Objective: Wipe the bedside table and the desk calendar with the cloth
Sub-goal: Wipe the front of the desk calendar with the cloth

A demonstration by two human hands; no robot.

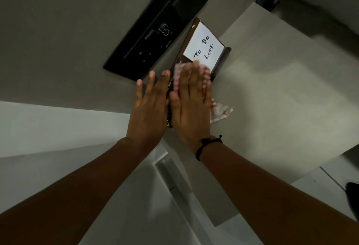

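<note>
A flat, fingers-spread left hand (149, 106) steadies the brown desk calendar (219, 64), whose long axis runs along the wall. The flat right hand (191, 104) presses the checked cloth (219, 110) against it. Bare counter (281, 93) stretches rightward to its edge.

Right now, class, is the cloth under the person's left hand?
No. The red-and-white cloth lies under the right hand, pressed flat on the desk calendar; the left hand is bare.

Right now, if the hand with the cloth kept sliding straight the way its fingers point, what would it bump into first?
Probably the white note pad saying "To Do List". The right hand presses the cloth flat on the calendar, fingertips nearly at the pad's lower edge.
</note>
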